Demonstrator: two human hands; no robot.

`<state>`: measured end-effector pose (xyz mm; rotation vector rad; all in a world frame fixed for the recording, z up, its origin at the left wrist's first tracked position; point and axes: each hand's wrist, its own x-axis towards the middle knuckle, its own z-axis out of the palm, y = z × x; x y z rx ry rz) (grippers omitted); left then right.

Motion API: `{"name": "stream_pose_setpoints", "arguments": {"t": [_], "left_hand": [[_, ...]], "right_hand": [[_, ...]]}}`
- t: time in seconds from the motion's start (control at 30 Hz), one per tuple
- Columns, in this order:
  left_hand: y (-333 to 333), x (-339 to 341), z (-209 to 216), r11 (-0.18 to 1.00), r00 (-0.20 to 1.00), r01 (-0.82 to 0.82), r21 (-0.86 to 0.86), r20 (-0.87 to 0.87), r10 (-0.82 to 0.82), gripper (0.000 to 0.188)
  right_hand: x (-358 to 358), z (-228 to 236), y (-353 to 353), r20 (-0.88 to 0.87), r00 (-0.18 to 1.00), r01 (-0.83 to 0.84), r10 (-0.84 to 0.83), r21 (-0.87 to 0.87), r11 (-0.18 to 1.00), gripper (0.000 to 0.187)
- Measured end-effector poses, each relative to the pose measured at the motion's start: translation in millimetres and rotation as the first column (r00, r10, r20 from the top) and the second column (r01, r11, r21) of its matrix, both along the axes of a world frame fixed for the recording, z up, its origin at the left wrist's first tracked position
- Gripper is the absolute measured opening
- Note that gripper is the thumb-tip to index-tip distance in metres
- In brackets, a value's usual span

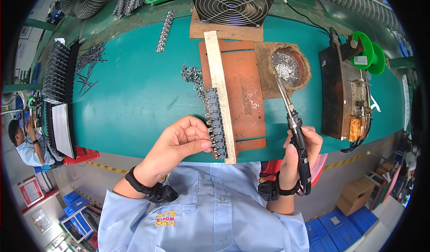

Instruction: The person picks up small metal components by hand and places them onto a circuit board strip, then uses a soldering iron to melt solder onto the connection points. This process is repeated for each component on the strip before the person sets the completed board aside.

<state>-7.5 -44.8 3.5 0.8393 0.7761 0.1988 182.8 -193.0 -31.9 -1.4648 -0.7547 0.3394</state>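
Note:
My right hand (299, 155) grips a soldering iron (297, 131) by its black handle. The iron's tip rests at the near rim of a round pot (306, 75) with silvery bits of metal inside. Along a long pale strip (217, 64) stands a row of black rectangular relays (214, 117) with small metal parts on their left side. Closed at the row's lower left end is my left hand (179, 140), thumb and fingertips pressed against the edge; what lies between them is too small to make out. Beneath the strip lies a reddish-brown board (242, 86).
Loose metal pieces (191, 76) lie left of the strip. Behind are a fan (231, 3) and a metal-part strip (165, 30). At right stand a dark metal box (333, 90) and a green solder spool (363, 55). Thin rods (89, 64) and a co-worker (33, 140) are left.

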Motion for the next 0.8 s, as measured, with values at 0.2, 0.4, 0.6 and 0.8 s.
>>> {"name": "stream_pose_setpoints", "arguments": {"t": [0.2,0.4,0.6,0.8], "left_hand": [[1.8,-3.0,-4.1,1.000,0.999,0.015,-0.009,0.034,-0.015,0.015],[4.1,-1.4,0.6,0.998,0.998,0.029,-0.051,0.064,-0.026,0.016],[6.7,-2.8,-3.7,0.998,0.994,0.053,-0.046,0.094,-0.048,0.017],[11.8,-3.9,-7.8,0.993,0.989,0.116,-0.038,0.094,-0.112,0.017]], "right_hand": [[-2.5,2.0,-1.0,-0.050,0.999,0.000,0.002,0.036,0.999,0.041],[-8.9,8.4,-24.3,-0.061,0.998,-0.027,0.029,0.025,0.999,0.042],[-12.2,18.8,-44.6,0.150,0.949,-0.292,0.279,0.072,0.954,0.040],[-18.0,32.3,-40.1,0.207,0.903,-0.382,0.376,-0.012,0.924,0.035]]}}
